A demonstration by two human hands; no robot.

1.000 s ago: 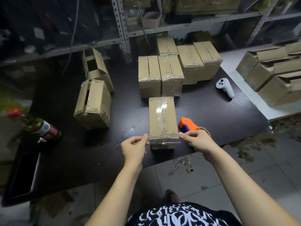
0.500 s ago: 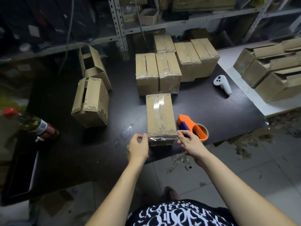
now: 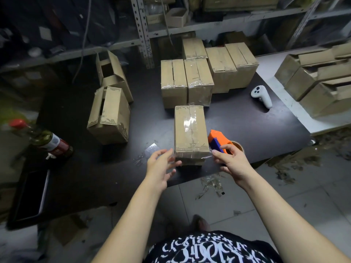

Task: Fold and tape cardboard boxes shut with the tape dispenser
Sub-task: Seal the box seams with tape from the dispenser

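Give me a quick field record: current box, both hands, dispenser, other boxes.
current box: near table edge, top seam taped
left hand: fingers spread, by near-left corner, blurred
right hand: fingers relaxed, index at near-right corner
tape dispenser: on table right of box, partly behind right hand
taped boxes: clustered behind current box
untaped boxes: two, at left, flaps open

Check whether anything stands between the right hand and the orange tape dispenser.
Nothing visible does. The right hand is directly at the near end of the tape dispenser. The taped cardboard box stands beside the dispenser, on its left, not between them.
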